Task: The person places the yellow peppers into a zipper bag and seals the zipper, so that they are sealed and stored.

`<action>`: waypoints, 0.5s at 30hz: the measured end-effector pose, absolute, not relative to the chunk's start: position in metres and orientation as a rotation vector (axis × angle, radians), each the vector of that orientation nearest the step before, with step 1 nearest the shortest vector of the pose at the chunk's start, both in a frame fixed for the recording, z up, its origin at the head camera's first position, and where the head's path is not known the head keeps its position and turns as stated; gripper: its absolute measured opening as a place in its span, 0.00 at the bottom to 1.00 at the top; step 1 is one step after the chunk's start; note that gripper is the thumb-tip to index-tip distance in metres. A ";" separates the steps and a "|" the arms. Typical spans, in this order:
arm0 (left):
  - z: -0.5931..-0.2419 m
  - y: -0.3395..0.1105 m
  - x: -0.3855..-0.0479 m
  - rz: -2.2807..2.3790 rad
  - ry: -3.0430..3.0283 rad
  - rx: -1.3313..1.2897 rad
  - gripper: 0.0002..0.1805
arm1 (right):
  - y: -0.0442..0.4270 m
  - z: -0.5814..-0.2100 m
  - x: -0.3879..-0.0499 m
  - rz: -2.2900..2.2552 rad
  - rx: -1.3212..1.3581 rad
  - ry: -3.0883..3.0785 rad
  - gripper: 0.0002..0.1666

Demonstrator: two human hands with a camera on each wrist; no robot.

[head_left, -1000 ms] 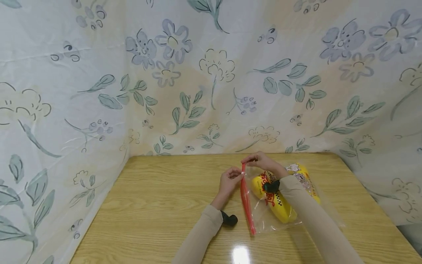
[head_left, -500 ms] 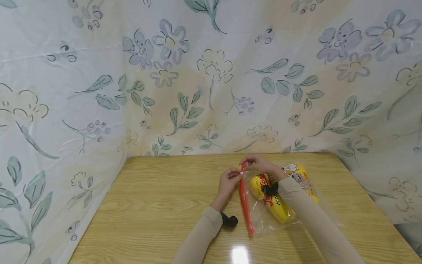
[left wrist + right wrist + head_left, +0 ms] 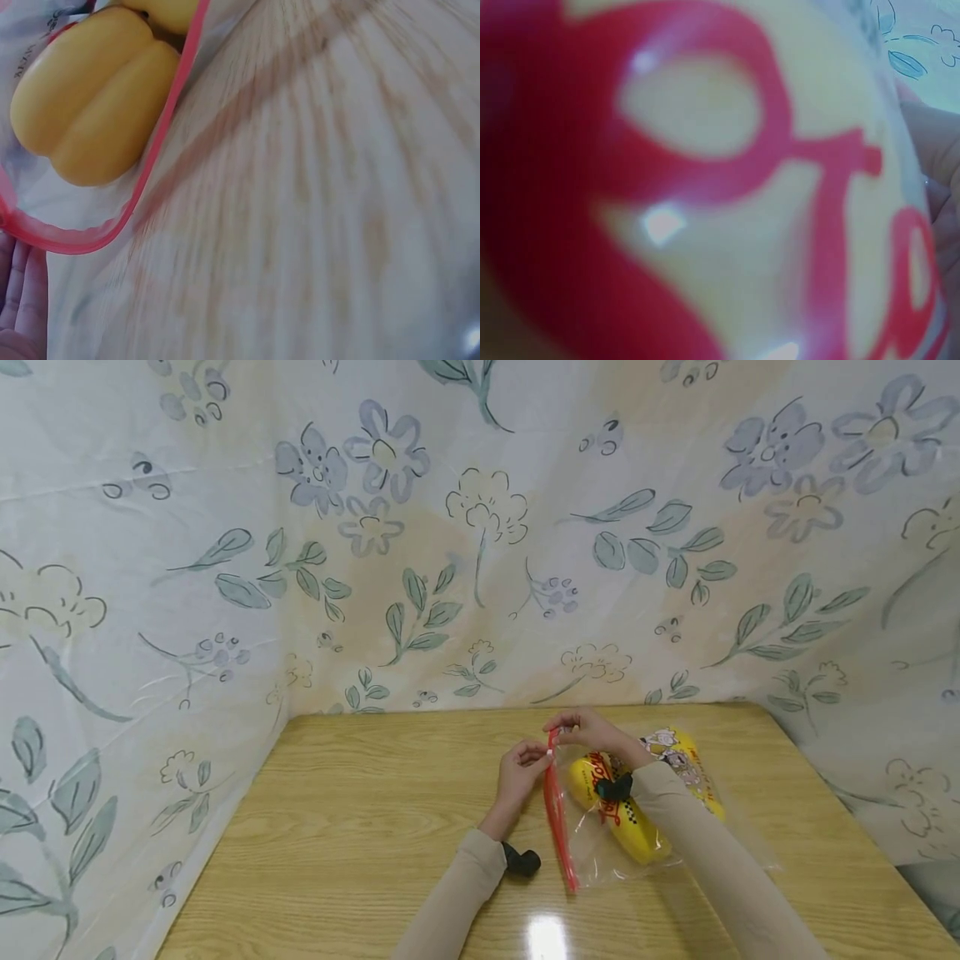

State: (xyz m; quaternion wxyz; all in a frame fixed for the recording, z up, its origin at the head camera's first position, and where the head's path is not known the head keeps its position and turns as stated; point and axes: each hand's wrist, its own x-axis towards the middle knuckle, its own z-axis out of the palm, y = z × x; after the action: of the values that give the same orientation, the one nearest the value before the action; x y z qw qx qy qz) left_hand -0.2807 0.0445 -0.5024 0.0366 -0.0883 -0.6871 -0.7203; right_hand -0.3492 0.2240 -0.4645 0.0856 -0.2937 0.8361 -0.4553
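Observation:
A clear zip bag (image 3: 600, 870) with a red zip edge (image 3: 557, 827) lies on the table, its mouth gaping along the near part. Inside are rounded yellow things (image 3: 637, 839) with red lettering and a checkered print; their kind is unclear. My left hand (image 3: 520, 772) pinches the small white slider (image 3: 550, 752) near the far end of the zip. Just beyond it, my right hand (image 3: 588, 729) pinches the zip's far end. In the left wrist view the fingers (image 3: 26, 292) show beside the red edge. Yellow surface with red letters (image 3: 825, 202) fills most of the right wrist view.
The wooden table (image 3: 360, 827) extends left and right of the bag. A floral cloth (image 3: 480, 568) hangs behind and at both sides. Black wrist-worn pieces (image 3: 522, 862) sit at both cuffs.
Both hands keep their hold at the zip's far end. The view has shifted slightly; the hands and bag look nearly still.

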 end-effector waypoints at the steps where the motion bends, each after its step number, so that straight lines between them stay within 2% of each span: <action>1: -0.502 0.044 -0.281 -2.207 -2.113 -0.272 0.10 | 0.224 -0.464 -0.349 -1.357 -0.872 2.492 0.15; 15: -0.500 0.040 -0.275 -2.126 -2.180 -0.365 0.10 | 0.224 -0.460 -0.349 -1.308 -0.891 2.544 0.16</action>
State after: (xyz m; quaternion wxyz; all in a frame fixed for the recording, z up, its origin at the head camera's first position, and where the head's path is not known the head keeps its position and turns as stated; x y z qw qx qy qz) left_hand -0.2750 0.0405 -0.4996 0.0371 -0.1188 -0.7103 -0.6928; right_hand -0.3493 0.2244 -0.4601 0.0726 -0.2965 0.8469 -0.4355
